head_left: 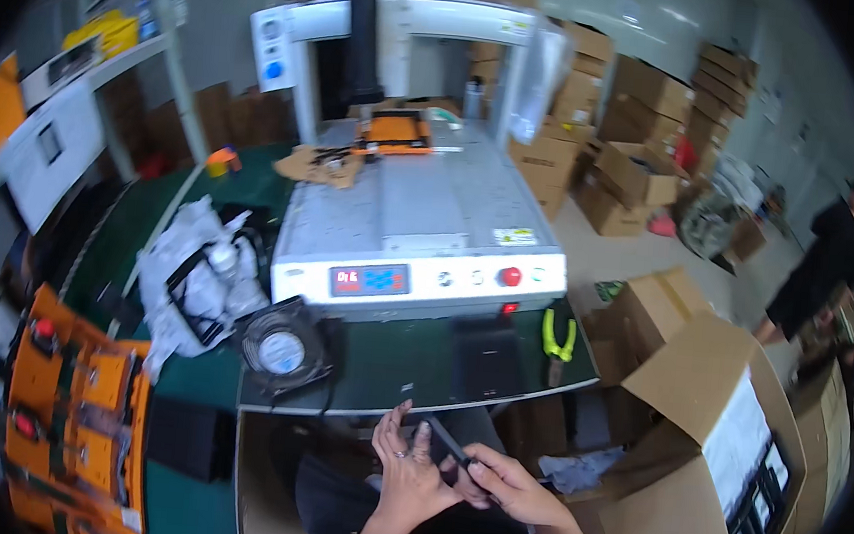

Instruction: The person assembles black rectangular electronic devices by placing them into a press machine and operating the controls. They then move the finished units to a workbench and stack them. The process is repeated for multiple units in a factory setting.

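Just past the green bench's front edge, toward me, my two hands meet around a slim, dark, flat piece [446,441], seen nearly edge-on; I cannot make out its kind. My right hand [520,487] grips its near end between thumb and fingers. Against its other end rests my left hand [412,482], thumb side on the piece and the other fingers raised; a ring is on one finger. On the bench ahead lie a flat black panel [488,357], yellow-green cutting pliers [557,350] and a black round fan [283,351].
A white benchtop machine [419,236] with a red button stands ahead, an orange fixture [398,131] on its bed. Orange fixtures [85,411] and plastic-wrapped parts [208,275] sit left. Right, an open carton [680,498] holds black frames. A person [824,258] stands at far right.
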`<action>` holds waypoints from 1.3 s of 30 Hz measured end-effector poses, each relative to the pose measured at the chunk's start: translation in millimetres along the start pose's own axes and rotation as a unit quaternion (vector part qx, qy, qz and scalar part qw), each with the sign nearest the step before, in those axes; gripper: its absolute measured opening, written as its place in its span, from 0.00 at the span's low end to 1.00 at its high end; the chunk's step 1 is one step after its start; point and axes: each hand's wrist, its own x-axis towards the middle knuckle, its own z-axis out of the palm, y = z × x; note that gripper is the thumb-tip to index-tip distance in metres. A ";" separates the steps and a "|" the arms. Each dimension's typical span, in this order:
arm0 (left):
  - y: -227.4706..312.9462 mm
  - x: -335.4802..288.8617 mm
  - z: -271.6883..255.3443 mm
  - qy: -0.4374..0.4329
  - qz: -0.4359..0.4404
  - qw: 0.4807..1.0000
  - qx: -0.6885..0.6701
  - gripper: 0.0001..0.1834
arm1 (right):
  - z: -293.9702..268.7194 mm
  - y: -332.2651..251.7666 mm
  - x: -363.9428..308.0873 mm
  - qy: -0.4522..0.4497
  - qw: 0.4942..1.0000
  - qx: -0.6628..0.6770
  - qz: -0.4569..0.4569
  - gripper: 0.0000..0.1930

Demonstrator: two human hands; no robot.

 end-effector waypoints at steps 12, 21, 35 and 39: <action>-18.4 -5.4 -58.6 0.217 -0.143 0.646 -0.718 0.63 | 27.1 6.3 20.5 -0.073 0.941 -0.289 -0.160 0.23; -14.2 49.6 -39.6 0.011 -0.091 0.659 -0.746 0.57 | 8.9 27.3 9.3 0.125 0.964 -0.069 -0.226 0.12; -75.0 91.7 23.3 -0.091 -0.087 0.856 -0.502 0.37 | -16.2 26.9 7.5 0.313 0.804 -0.236 -0.447 0.06; -109.7 71.2 47.6 -0.066 -0.215 0.927 -0.301 0.17 | -19.2 31.5 9.8 0.306 0.796 -0.221 -0.472 0.04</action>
